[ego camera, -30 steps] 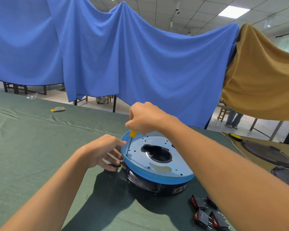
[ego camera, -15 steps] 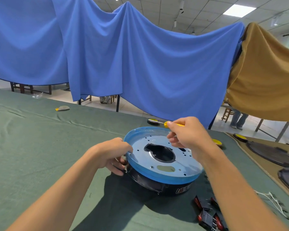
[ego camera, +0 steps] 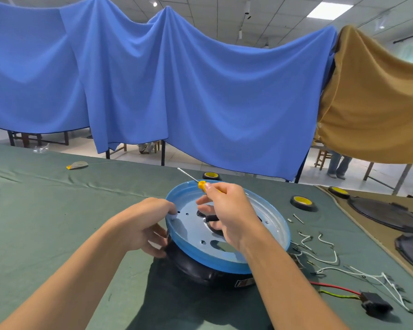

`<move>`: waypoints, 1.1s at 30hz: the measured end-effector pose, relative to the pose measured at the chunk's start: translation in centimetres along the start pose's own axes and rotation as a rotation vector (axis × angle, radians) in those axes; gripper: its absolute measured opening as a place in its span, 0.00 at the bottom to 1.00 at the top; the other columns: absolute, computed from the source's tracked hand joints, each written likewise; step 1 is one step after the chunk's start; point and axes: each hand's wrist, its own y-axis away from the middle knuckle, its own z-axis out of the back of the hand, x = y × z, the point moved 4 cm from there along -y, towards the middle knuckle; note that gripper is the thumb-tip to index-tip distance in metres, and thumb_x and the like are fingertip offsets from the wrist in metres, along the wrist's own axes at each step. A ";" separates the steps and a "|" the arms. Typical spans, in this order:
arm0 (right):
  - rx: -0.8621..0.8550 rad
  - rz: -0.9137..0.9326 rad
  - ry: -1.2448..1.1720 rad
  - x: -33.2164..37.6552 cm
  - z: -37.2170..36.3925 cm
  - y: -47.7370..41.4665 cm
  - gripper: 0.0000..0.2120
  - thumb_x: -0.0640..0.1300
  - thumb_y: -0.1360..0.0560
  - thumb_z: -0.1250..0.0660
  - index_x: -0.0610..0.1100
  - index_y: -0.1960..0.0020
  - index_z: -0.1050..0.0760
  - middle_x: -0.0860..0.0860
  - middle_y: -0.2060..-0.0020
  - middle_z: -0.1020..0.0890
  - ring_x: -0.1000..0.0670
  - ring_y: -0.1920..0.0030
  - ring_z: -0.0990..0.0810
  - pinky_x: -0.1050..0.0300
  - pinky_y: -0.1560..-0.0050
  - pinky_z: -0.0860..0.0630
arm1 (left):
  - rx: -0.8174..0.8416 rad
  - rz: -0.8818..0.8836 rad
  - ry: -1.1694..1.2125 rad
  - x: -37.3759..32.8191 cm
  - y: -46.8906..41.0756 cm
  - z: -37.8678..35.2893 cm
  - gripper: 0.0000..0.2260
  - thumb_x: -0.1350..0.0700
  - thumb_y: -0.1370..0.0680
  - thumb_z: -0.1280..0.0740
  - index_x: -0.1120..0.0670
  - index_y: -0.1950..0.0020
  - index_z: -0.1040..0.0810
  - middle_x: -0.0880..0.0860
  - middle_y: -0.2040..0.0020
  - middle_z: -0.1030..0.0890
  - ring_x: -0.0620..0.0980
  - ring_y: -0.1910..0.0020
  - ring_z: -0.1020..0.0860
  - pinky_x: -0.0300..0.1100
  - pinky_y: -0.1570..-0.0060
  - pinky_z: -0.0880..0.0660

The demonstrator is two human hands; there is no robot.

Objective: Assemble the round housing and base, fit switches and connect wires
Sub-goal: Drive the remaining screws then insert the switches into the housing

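Housing [ego camera: 196, 265], round, black, sits centre on green table cloth [ego camera: 45, 210], capped by blue-rimmed base plate [ego camera: 191, 248]. Left hand [ego camera: 143, 225] grips the plate's left edge. Right hand [ego camera: 227, 210] pinches yellow screwdriver [ego camera: 201, 185] above the plate, shaft aimed up and away. Risk: plate probably unfastened; a slack left grip could let it rotate, misaligning screw holes. Loose wires [ego camera: 329, 258] lie just right.

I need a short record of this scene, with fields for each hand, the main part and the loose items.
left hand: grips the left edge of the blue-rimmed plate
right hand: holds the screwdriver over the plate, shaft pointing away
main part: plate sits on the black housing
loose items: white wires, tape roll, black switch, all right of the housing
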 end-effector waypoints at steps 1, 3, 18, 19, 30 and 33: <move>0.005 0.005 -0.018 0.2 0.1 0.0 0.11 0.50 0.19 0.39 0.46 0.53 0.22 0.48 0.58 0.17 0.49 0.53 0.18 0.53 0.55 0.24 | 0.002 0.023 0.069 0.0 0.0 -0.1 0.07 0.58 0.23 0.37 0.55 0.45 0.28 0.62 0.51 0.25 0.59 0.62 0.23 0.54 0.67 0.20; 0.014 0.001 -0.044 0.5 0.4 0.1 0.11 0.49 0.19 0.39 0.46 0.52 0.22 0.48 0.58 0.17 0.50 0.52 0.18 0.47 0.52 0.23 | -0.016 0.062 0.208 0.1 0.2 -0.4 0.07 0.61 0.23 0.37 0.54 0.46 0.30 0.62 0.47 0.25 0.60 0.56 0.23 0.56 0.65 0.20; -0.148 0.124 -0.331 4.0 9.2 1.1 0.09 0.45 0.21 0.36 0.40 0.51 0.21 0.46 0.65 0.17 0.47 0.61 0.20 0.50 0.54 0.20 | -0.326 -0.594 0.394 -5.1 3.8 0.4 0.19 0.66 0.21 0.39 0.48 0.38 0.41 0.56 0.49 0.27 0.57 0.55 0.23 0.53 0.55 0.23; -0.156 0.135 -0.344 4.2 9.8 1.2 0.09 0.45 0.21 0.36 0.41 0.52 0.21 0.46 0.65 0.17 0.48 0.61 0.20 0.52 0.55 0.20 | -0.358 -0.670 0.371 -5.4 4.3 0.6 0.22 0.67 0.21 0.39 0.44 0.38 0.43 0.56 0.52 0.26 0.56 0.58 0.25 0.52 0.56 0.25; -0.214 0.114 -0.382 4.0 12.8 1.3 0.08 0.45 0.21 0.35 0.43 0.54 0.19 0.49 0.67 0.17 0.50 0.63 0.19 0.56 0.59 0.22 | -0.798 -1.533 -0.329 -5.8 8.5 -2.1 0.30 0.78 0.38 0.40 0.51 0.45 0.39 0.60 0.45 0.30 0.64 0.49 0.28 0.53 0.47 0.30; -0.223 0.090 -0.385 3.6 13.0 1.1 0.08 0.45 0.21 0.35 0.44 0.55 0.19 0.49 0.67 0.17 0.50 0.64 0.19 0.56 0.61 0.23 | -0.900 -1.632 -0.546 -4.8 7.8 -3.4 0.27 0.78 0.39 0.42 0.57 0.44 0.37 0.70 0.39 0.33 0.71 0.43 0.30 0.63 0.43 0.32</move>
